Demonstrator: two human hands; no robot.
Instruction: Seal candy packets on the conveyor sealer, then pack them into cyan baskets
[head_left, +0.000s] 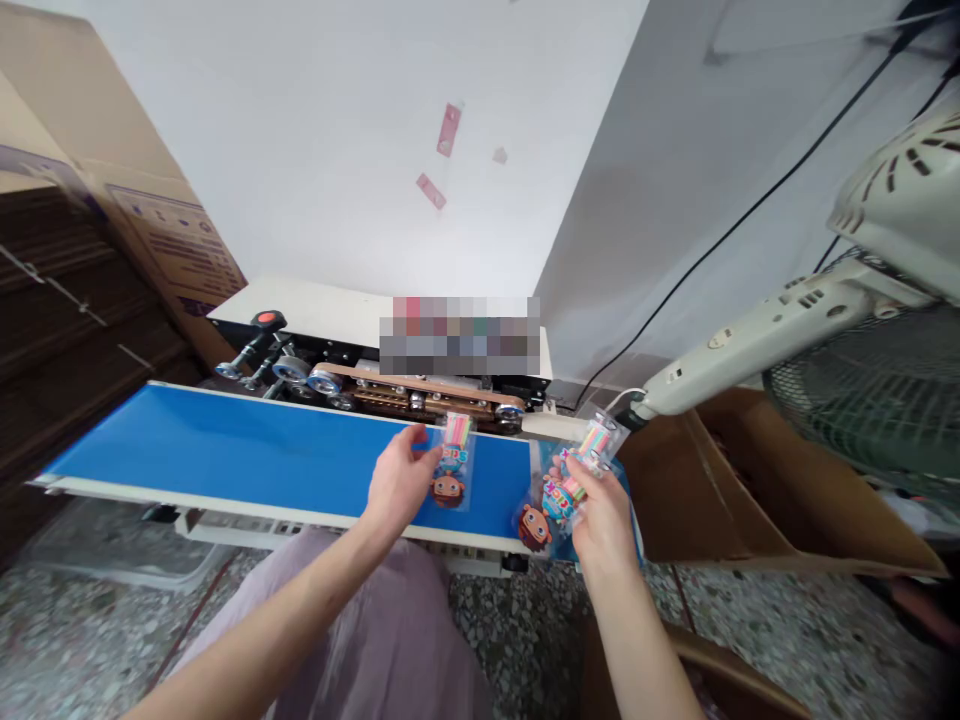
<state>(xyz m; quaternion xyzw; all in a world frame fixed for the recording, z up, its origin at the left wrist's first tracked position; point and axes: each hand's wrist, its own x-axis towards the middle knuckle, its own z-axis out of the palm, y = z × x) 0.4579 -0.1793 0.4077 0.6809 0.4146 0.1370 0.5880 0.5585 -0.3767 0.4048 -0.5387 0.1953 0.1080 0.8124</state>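
Packet (448, 488) by left hand (400, 476); belt (225, 440) stretches open leftward.

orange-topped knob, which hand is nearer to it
Left hand: it is at a packet on the blue belt, right of the orange-topped knob; the right hand, holding packets, is farther right.

Gripping clear cartoon-character packets (556, 499) of pastel sticks in the right hand (606, 510), over the right end of a blue conveyor belt (247, 450). With the left hand (399, 475) at the left edge of another packet (449, 488) on the belt, near a band sealer (412, 398). Facing a white wall (360, 140), with fan (757, 335) and cardboard box (712, 500) at right.
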